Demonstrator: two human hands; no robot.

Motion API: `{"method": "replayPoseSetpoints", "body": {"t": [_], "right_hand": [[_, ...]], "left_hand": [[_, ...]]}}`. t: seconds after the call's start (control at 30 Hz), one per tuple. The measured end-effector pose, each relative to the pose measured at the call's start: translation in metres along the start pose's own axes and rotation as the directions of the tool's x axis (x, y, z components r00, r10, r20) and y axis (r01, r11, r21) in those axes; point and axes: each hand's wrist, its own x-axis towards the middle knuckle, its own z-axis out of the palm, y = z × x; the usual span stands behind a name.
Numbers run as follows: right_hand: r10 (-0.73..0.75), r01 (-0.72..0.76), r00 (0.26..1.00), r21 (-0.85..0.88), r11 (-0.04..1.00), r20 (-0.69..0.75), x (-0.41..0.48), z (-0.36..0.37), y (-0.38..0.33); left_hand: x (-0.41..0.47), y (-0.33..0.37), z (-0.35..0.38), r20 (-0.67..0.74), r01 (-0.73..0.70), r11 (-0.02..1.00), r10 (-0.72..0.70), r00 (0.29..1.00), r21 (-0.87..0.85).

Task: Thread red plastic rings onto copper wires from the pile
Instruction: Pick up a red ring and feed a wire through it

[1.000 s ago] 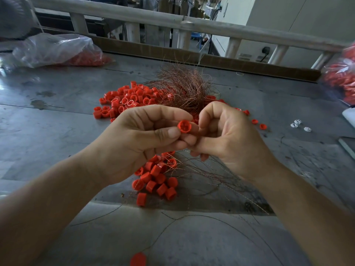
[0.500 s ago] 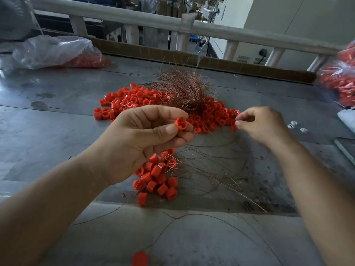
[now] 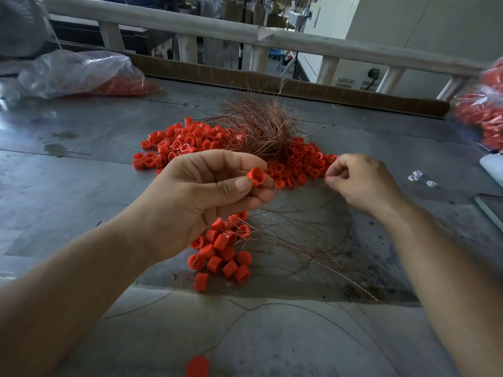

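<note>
The red ring is a short, stubby plastic collar. Its open end is turned toward the camera, and small lugs show inside. The left hand pinches it between thumb and forefinger, lifted off the table, just in front of the copper wire tuft. The right hand hovers to the right of the tuft with thumb and forefinger pressed tip to tip and the other fingers curled. What they pinch, if anything, is too fine to tell. The pile of loose rings spreads round the tuft's base on both sides. Nearer than the tuft lies a smaller cluster of rings, tangled with thin wires that fan across the table. Far left of the tuft a clear plastic bag holds more red rings; far right, another bag — blurred — is full of them too.
</note>
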Motion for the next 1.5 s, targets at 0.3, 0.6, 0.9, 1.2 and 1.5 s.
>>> {"method": "replayPoseSetpoints", "body": {"t": [0.3,0.6,0.9,1.2,1.5], "right_hand": [[-0.087,0.103,0.995,0.518,0.849,-0.056,-0.012,-0.020,-0.022],[-0.245,0.062,0.965,0.834,0.548,0.090,-0.034,-0.016,-0.054],[-0.359,0.011,0.921,0.909,0.417,0.154,-0.044,-0.012,-0.063],[-0.400,0.084,0.910,0.894,0.440,0.111,-0.048,-0.010,-0.066],[-0.423,0.228,0.906,0.852,0.470,-0.010,-0.053,-0.003,-0.071]], "left_hand": [[0.001,-0.001,-0.001,0.000,0.019,0.999,-0.019,1.000,0.050],[0.001,-0.003,0.000,-0.012,0.035,0.995,-0.034,0.999,0.094],[0.001,-0.003,0.001,-0.049,0.034,0.991,-0.028,0.998,0.130],[0.001,-0.004,0.003,-0.094,0.037,0.987,-0.022,0.995,0.159],[0.001,-0.002,0.005,-0.123,0.010,0.977,0.016,0.992,0.213]]}}
